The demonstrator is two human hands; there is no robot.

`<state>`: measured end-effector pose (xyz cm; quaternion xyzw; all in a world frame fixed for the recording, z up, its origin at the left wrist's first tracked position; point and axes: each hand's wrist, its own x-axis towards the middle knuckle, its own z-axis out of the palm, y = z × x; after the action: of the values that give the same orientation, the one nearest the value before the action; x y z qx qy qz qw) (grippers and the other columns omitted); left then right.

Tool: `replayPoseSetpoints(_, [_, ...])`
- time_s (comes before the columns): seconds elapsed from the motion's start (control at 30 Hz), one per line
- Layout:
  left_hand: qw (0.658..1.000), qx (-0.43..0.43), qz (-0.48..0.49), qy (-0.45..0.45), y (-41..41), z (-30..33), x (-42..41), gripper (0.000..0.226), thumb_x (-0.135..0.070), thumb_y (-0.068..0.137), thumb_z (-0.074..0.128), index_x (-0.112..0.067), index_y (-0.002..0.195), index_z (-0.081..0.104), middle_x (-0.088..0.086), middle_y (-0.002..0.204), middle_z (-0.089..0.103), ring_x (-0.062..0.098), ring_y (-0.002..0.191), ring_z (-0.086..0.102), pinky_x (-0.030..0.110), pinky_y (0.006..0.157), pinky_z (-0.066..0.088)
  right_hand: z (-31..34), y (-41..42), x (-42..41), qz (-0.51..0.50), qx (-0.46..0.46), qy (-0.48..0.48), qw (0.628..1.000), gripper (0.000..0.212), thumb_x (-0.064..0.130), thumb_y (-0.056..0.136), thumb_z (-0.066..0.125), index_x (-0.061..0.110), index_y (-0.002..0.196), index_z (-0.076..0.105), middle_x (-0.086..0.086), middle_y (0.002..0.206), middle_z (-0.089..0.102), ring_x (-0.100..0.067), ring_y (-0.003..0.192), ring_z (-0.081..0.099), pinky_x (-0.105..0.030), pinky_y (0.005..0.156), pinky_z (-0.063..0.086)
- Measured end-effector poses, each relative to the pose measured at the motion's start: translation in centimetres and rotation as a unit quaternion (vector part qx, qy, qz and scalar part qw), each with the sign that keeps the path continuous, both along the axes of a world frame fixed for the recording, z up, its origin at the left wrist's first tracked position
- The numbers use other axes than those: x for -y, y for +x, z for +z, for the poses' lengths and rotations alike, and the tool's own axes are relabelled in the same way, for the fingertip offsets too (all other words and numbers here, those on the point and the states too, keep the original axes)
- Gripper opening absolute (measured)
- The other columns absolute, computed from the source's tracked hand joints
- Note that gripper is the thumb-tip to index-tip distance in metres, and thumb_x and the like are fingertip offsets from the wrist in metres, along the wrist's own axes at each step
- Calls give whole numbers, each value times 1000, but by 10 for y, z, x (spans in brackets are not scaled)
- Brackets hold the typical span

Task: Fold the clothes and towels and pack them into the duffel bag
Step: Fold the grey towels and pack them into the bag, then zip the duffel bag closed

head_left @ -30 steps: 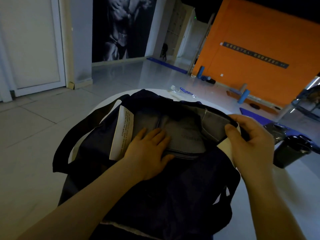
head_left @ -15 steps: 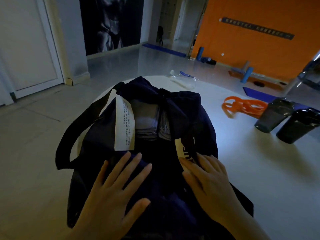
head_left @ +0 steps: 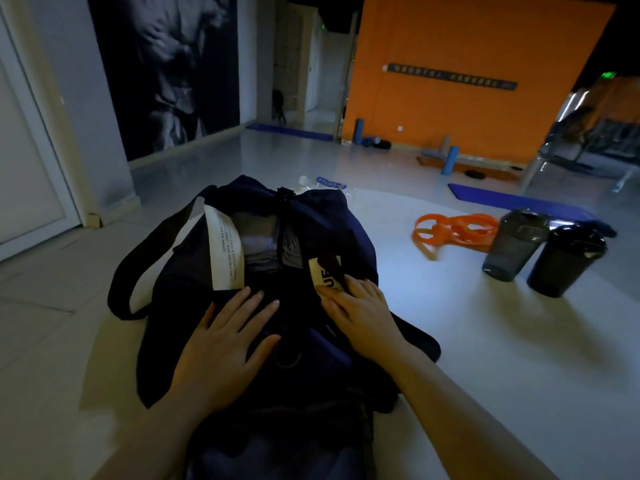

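Duffel bag point(head_left: 311, 220), dark navy, centre of frame on white round table point(head_left: 485, 341), mouth partly open, grey folded clothes point(head_left: 263, 244) visible inside; left hand point(head_left: 221, 344) and right hand point(head_left: 360, 313) flat on bag top, fingers straight, hands apart; orange bands point(head_left: 453, 226) and two dark shaker bottles point(head_left: 540, 251) at right of frame

Dark duffel bag point(head_left: 270, 306) is seen mid-frame on white table point(head_left: 485, 341), top open, grey folded cloth point(head_left: 263, 244) visible inside. Left hand point(head_left: 221, 344) and right hand point(head_left: 360, 313) are laid flat on the bag. Orange bands point(head_left: 453, 228) and two dark cups point(head_left: 543, 254) are seen at right.
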<state>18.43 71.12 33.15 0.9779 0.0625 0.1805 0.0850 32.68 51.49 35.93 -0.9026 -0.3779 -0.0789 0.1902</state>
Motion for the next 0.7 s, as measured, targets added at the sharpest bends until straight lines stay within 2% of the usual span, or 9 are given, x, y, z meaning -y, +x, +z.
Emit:
replayPoseSetpoints(0.17, [997, 42, 1, -64, 25, 1, -8, 74, -73, 85, -7, -43, 142, 31, -19, 151, 31, -10, 139, -2, 34, 115, 3, -3, 36, -13, 19, -2, -1, 1000, 68, 64, 87, 12, 36, 135, 51, -2, 145, 42, -23, 133, 36, -36, 114, 17])
replayPoseSetpoints(0.23, [978, 89, 27, -188, 21, 13, 6, 65, -73, 83, 10, -46, 132, 42, -22, 145, 39, -16, 135, 8, 26, 114, -6, -2, 38, -13, 36, -6, -2, 999, 71, 69, 86, 12, 35, 135, 51, -4, 147, 40, -25, 134, 34, -37, 114, 16])
replayPoseSetpoints(0.3, [944, 164, 46, -283, 17, 29, 36, 51, -63, 83, 24, -43, 122, 51, -23, 137, 46, -14, 133, 23, 22, 115, -7, 3, 38, -5, 60, -20, 27, 998, 56, 61, 93, 27, 33, 133, 53, -4, 151, 34, -25, 135, 35, -35, 113, 21])
replayPoseSetpoints(0.37, [948, 209, 6, -239, 19, 46, 78, 43, -52, 88, 33, -35, 118, 59, -22, 133, 49, -6, 133, 33, 28, 118, 1, 14, 36, 16, 81, -23, 112, 990, 36, 40, 97, 49, 27, 130, 57, -1, 155, 24, -13, 130, 39, -21, 105, 34])
replayPoseSetpoints(0.43, [962, 224, -79, -137, 30, 51, 123, 36, -43, 91, 40, -29, 114, 64, -15, 133, 53, 4, 131, 41, 39, 117, 12, 24, 41, 57, 38, 26, 213, 976, 32, 28, 93, 59, 21, 124, 60, 1, 149, 30, 0, 121, 39, -6, 94, 34])
replayPoseSetpoints(0.47, [963, 217, -120, -104, 40, 51, 146, 34, -40, 91, 42, -27, 112, 66, -10, 132, 56, 9, 129, 45, 43, 115, 18, 28, 44, 83, -8, 48, 250, 967, 32, 26, 91, 60, 18, 122, 60, 1, 143, 37, 1, 119, 40, -5, 94, 35])
replayPoseSetpoints(0.57, [974, 108, -185, -74, 75, 40, 216, 46, -47, 88, 37, -26, 117, 65, 1, 134, 57, 21, 126, 52, 44, 113, 29, 19, 58, 173, -190, 2, 280, 941, 37, 27, 92, 61, 18, 128, 52, 2, 131, 45, -15, 117, 49, -27, 96, 44])
replayPoseSetpoints(0.63, [974, -19, -220, -44, 101, 26, 257, 69, -65, 88, 14, -32, 142, 41, 3, 156, 28, 22, 144, 24, 45, 115, 8, 4, 62, 228, -308, -59, 263, 912, 48, 31, 92, 61, 19, 135, 44, -2, 135, 46, -22, 119, 50, -39, 97, 46])
replayPoseSetpoints(0.7, [960, -138, -243, 19, 126, 9, 283, 78, -73, 82, -6, -38, 151, 4, -1, 161, -9, 14, 145, -16, 48, 112, -18, -7, 65, 269, -367, -92, 277, 883, 60, 32, 89, 65, 19, 140, 37, -5, 139, 45, -26, 120, 50, -46, 98, 46])
